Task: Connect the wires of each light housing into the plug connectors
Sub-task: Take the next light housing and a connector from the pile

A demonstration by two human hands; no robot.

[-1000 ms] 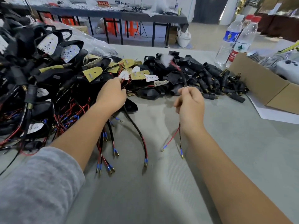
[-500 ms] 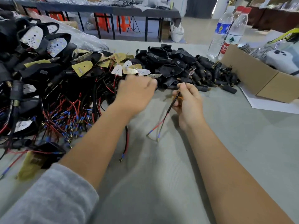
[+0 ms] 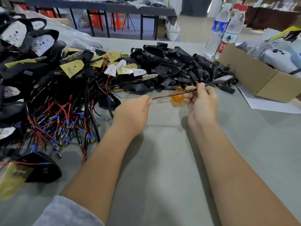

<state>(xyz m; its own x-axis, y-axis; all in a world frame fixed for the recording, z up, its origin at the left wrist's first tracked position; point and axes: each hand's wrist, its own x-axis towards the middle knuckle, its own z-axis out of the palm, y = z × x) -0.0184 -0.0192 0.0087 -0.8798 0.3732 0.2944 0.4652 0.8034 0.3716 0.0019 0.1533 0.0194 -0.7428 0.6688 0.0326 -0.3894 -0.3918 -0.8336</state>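
**benchrat:** So the wire pair (image 3: 177,94) runs almost level across the gap between the two hands, tilting up toward the far right. The left hand (image 3: 132,111) pinches its red-and-black end with curled fingers (image 3: 147,101), and the right hand (image 3: 202,103) grips the black-sleeved stretch further along. The far end past the right hand is a motion-blurred smear, so can't tell what's on it.

**solderjoe:** And the plug connectors (image 3: 200,70)?

**benchrat:** Heaped on the counter (image 3: 162,160) just beyond the right hand, so that hand is nearer to them. The free wire tips are at the left hand, though, so that end probably has to swing over toward the heap. There's an amber lens (image 3: 177,99) just behind the wire, too.

**solderjoe:** Any readable labels?

**benchrat:** Two water bottles (image 3: 228,30) back right, one blue label, one red and white with a green triangle. Print's too small to read.
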